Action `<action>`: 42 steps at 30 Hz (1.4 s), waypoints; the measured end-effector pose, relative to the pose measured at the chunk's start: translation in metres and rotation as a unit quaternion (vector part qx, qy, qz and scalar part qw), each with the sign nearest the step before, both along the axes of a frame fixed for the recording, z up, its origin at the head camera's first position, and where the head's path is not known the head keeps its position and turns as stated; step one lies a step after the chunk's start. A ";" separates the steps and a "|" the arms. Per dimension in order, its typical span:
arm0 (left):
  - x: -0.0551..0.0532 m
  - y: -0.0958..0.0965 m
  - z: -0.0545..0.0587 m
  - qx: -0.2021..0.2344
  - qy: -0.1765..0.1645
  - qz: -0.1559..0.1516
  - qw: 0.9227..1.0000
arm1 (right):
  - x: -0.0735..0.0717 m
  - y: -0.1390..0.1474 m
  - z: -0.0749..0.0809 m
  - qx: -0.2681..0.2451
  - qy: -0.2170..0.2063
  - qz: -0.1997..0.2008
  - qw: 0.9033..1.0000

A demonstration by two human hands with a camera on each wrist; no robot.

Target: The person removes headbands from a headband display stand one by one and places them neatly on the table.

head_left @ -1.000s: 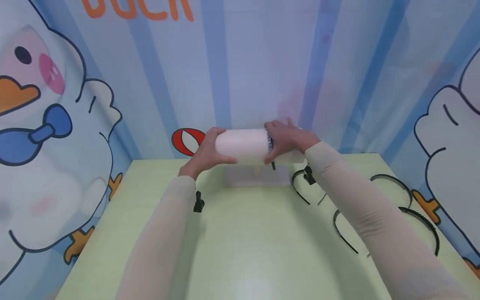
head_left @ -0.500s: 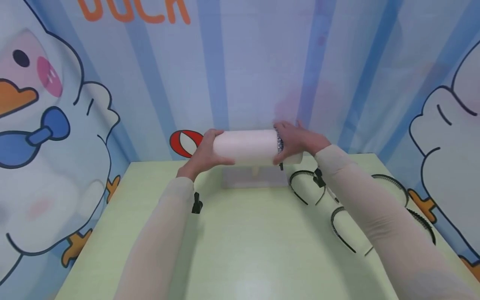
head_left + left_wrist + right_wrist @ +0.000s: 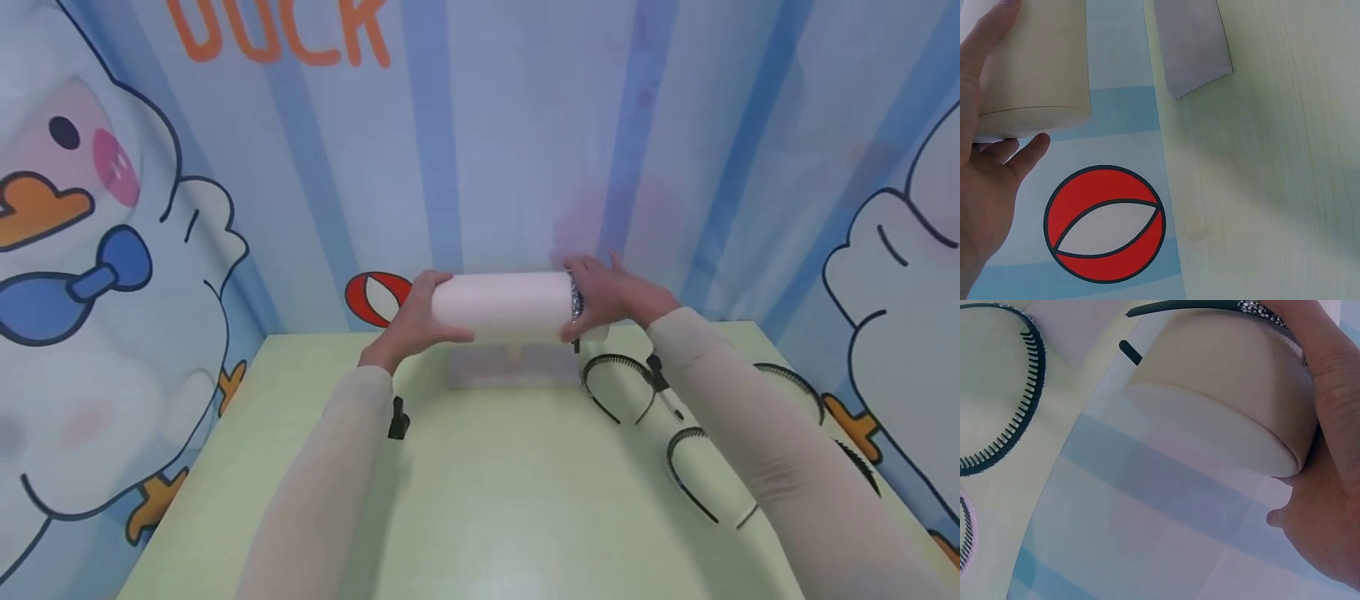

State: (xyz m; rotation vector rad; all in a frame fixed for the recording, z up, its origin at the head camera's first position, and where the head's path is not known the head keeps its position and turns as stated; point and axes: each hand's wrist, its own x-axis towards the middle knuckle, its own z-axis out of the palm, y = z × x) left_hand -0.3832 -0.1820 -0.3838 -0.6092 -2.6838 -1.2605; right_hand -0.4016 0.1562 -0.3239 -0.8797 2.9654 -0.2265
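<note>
A pale padded cylinder (image 3: 502,307) lies level on a short post above a flat whitish base (image 3: 510,375), like a headband display stand. My left hand (image 3: 416,325) grips its left end, thumb on the near side and fingers over the top. Near the right end, my right hand (image 3: 618,296) holds a dark headband with sparkly stones (image 3: 577,298) that straddles the cylinder. In the right wrist view the headband's dark arms (image 3: 1191,306) reach down past the cylinder, their tips apart. My right hand hides part of the headband and of the cylinder's right end.
On the right of the pale green table (image 3: 510,483) lie several toothed headbands, among them one near the stand (image 3: 615,358) and one closer to me (image 3: 678,475). My right sleeve (image 3: 757,442) covers some. A printed curtain (image 3: 510,150) hangs directly behind the table.
My right hand has slid the headband rightward along the cylinder toward its right end. The left hand keeps its grip on the left end. The head view has shifted slightly.
</note>
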 end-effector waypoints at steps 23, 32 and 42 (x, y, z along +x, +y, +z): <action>-0.001 0.005 -0.003 0.009 -0.020 -0.001 1.000 | 0.020 0.064 -0.007 -0.033 -0.021 -0.057 0.998; -0.001 0.000 -0.003 0.010 -0.027 0.010 1.000 | 0.026 0.074 -0.006 -0.028 -0.028 -0.065 0.997; -0.001 -0.001 0.000 0.002 -0.027 0.008 1.000 | 0.036 0.078 -0.010 -0.030 -0.034 -0.068 0.997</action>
